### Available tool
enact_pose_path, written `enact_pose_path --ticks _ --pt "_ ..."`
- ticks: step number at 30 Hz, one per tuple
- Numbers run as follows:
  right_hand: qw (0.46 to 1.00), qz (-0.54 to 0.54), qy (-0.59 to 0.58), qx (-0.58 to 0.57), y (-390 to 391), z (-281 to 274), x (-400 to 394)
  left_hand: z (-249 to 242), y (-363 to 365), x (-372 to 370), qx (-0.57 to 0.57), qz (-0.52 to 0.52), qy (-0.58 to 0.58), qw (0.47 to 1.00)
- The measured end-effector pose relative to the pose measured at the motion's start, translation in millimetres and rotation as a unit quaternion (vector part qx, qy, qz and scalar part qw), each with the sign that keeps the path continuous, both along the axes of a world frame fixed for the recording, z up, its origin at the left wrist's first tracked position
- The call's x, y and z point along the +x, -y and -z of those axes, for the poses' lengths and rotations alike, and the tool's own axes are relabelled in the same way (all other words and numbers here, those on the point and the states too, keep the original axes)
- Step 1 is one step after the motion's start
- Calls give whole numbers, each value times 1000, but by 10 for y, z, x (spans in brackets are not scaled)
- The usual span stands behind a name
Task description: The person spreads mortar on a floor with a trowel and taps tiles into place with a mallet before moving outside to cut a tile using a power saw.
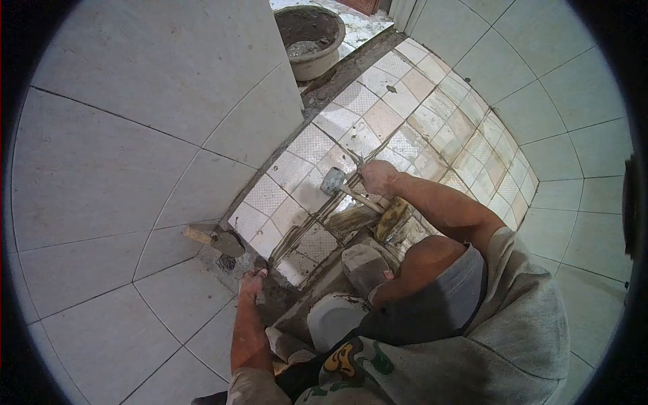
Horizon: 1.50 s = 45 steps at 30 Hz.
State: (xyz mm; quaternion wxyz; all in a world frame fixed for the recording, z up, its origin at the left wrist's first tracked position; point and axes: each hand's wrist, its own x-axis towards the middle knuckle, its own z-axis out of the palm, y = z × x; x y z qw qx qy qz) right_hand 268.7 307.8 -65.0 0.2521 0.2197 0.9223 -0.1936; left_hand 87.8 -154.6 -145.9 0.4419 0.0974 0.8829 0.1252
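Observation:
My right hand [378, 177] is closed round the wooden handle of a rubber mallet [333, 181]. The mallet's grey head rests just above the small textured floor tiles [307, 145]. My left hand [253, 280] presses down with spread fingers on wet grey mortar in the corner where the floor meets the wall, and holds nothing. A trowel [219, 241] with a wooden handle lies against the wall base just left of that hand.
A round basin [310, 40] with mortar in it stands at the far end by the doorway. Large pale wall tiles [135, 148] enclose both sides. A yellowish tool [391, 219] lies by my knee, and a white rounded object [334, 317] sits below it.

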Motion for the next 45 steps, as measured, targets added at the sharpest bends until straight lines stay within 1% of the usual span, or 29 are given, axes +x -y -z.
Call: enact_pose_path --ticks 2,4,9,11,13,14,15,16,17,18,19,20,21,22,23,24,25,27,29,31,32,33,34,36,37,39,40,42,45 --pt "1000 -2 -10 -12 -10 -16 5 76 35 -27 0 7 6 1000" --pt "1000 -1 -3 -12 -12 -36 -4 -98 -89 5 -32 30 -18 999" --pt "1000 -6 0 1 -15 11 7 239 121 -31 3 -6 10 1000" --pt "998 -15 -56 -1 -14 0 25 283 146 -45 12 -17 14 1000" --pt "1000 -10 -4 -21 0 -17 17 -84 -62 10 -17 28 31 999" --pt "998 -6 43 -38 -18 -42 -53 271 99 -25 -56 278 -33 958" --pt "998 -8 35 -42 0 -21 -67 612 324 -118 -100 505 -106 851" --pt "999 -40 29 -18 1 118 -88 522 256 -85 -76 258 -31 963" --pt "999 -41 13 1 64 153 -109 418 256 41 -60 215 -88 971" --pt "995 -85 -26 -49 18 581 -136 584 295 -124 -104 416 -29 903" --pt "996 -59 -30 -58 103 602 -181 85 37 -27 -107 287 25 952" --pt "997 -40 -52 -46 191 434 -214 1147 695 -80 -107 287 2 952" --pt "997 -21 -69 -38 282 250 -213 1493 824 -303 154 -70 -25 985" --pt "996 -21 -82 -34 329 321 -292 1292 765 -271 158 -67 -37 984" --pt "993 -16 -107 -51 359 473 -390 866 493 -235 74 7 -45 996" --pt "989 -12 -129 -67 384 564 -440 -185 -119 -108 -11 79 -51 996" --pt "990 -19 -116 -81 404 488 -462 -282 -197 -91 -3 79 -60 995" --pt "988 -12 -121 -91 398 538 -525 -335 -398 -177 -85 182 -19 979" --pt "988 -15 -140 -70 380 447 -443 -98 -460 -188 -33 130 -4 991" --pt "987 -17 -154 -49 292 469 -339 394 -341 -198 118 236 -28 964" --pt "981 -101 -166 -9 217 626 -286 288 -469 29 126 239 -37 962" --pt "967 -184 -174 30 138 676 -266 -191 -737 224 39 210 -36 976" --pt "967 -182 -176 37 91 592 -249 -806 -1075 376 -49 177 -32 982" --pt "992 61 -104 -46 -6 399 -187 -561 -1008 336 -12 154 -14 988" --pt "992 60 -104 -40 -74 421 -158 -429 -964 316 19 128 10 992" --pt "990 -75 -114 21 -149 458 -71 -281 -930 250 40 120 11 992" --pt "990 -76 -112 25 -150 475 -42 -270 -914 221 55 128 10 990" --pt "985 131 -109 -40 -137 512 -15 -225 -904 201 74 137 12 988" --pt "989 116 -79 -50 -58 62 60 -469 -1019 288 25 76 30 996"
